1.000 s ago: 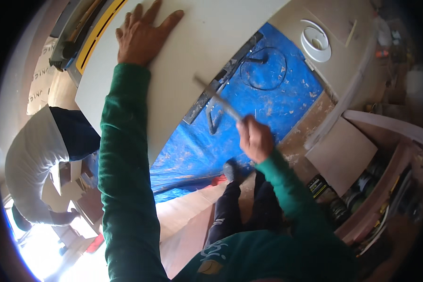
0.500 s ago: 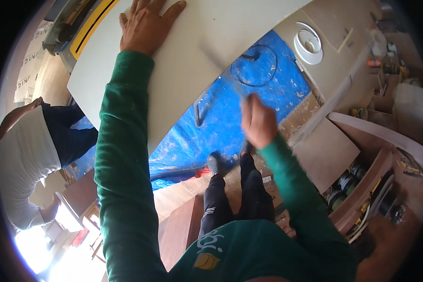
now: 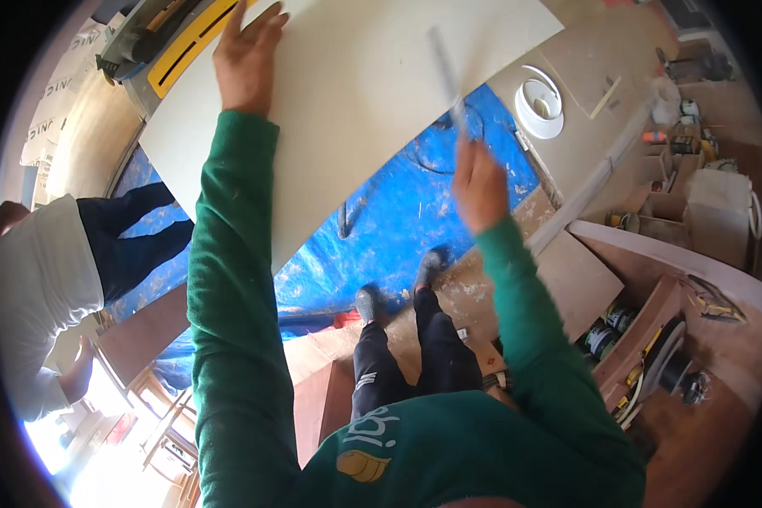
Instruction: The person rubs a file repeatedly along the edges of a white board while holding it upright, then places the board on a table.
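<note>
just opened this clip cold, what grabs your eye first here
A big pale board fills the upper middle, with the left hand pressed flat on its far part. The right hand grips a thin, blurred grey tool raised over the board. Below lies a bright blue tarp on the floor, and a person in a white shirt bends at far left.

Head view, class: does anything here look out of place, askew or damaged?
Nothing looks damaged. The white board overhangs its support above the blue tarp, steadied by the left hand. The right hand holds a thin blurred tool.
</note>
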Available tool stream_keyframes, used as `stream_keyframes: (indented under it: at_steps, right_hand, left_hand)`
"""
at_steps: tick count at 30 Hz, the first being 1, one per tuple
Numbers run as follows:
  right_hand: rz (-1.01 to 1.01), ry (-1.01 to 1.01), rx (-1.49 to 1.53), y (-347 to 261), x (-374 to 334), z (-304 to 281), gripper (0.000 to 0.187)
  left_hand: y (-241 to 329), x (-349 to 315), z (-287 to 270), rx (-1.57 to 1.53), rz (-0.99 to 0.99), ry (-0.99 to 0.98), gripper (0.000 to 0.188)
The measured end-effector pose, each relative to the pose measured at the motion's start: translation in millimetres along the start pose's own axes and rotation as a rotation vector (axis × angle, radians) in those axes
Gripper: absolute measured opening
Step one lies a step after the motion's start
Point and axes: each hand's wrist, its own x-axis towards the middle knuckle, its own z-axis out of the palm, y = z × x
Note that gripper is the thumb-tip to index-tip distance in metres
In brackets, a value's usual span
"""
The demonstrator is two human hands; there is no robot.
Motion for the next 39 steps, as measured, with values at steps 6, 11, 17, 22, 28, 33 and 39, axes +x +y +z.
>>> stream_keyframes:
  at_steps: [6,11,17,22,28,33,39]
  right_hand:
    - [-0.113,-0.059,-0.080,-2,-91,17,0.028]
    - [-0.099,0.060,-0.096,-8,6,0,0.026]
    - [-0.060,-0.156,-0.159,-33,-75,2,0.028]
    - [0.047,-0.098,-0.086,-32,-32,1,0.028]
    - [-0.044,-0.159,-0.156,-38,-43,-3,0.029]
    - [-0.039,-0.153,-0.139,-36,-58,6,0.030]
    - [-0.060,-0.124,-0.223,-22,-23,-18,0.027]
  left_hand:
    - [-3,3,-2,-0.352,-0.093,0.165,0.060]
    - [-1,8,-12,-0.582,-0.148,0.151,0.065]
    - [-2,7,-18,-0.715,-0.220,0.129,0.071]
    - [-14,11,-27,-0.886,-0.248,0.116,0.071]
    - [-19,11,-30,-0.871,-0.208,0.081,0.073]
    - [-14,13,-31,-0.914,-0.224,0.117,0.076]
    - [-14,9,-24,-0.887,-0.231,0.118,0.075]
